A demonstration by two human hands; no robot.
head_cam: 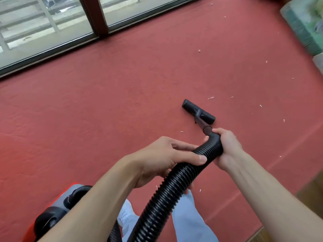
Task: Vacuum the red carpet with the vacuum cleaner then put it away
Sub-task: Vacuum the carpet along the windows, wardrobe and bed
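Black hose (167, 182) in left hand (160, 157) and right hand (228, 147)

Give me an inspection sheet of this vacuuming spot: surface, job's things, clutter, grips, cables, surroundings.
Surface: red carpet, faintly rippled at left.
Job's things: black ribbed hose leads up to the nozzle, which lies on the carpet ahead of the hands; red-and-grey vacuum body at lower left.
Clutter: small white scraps scattered on the carpet, mostly right of the nozzle.
Grips: left hand holds the hose partway along; right hand grips its bent end by the nozzle tube.
Cables: nothing seen.
Surroundings: window along the top; green cushion top right; wood floor lower right.
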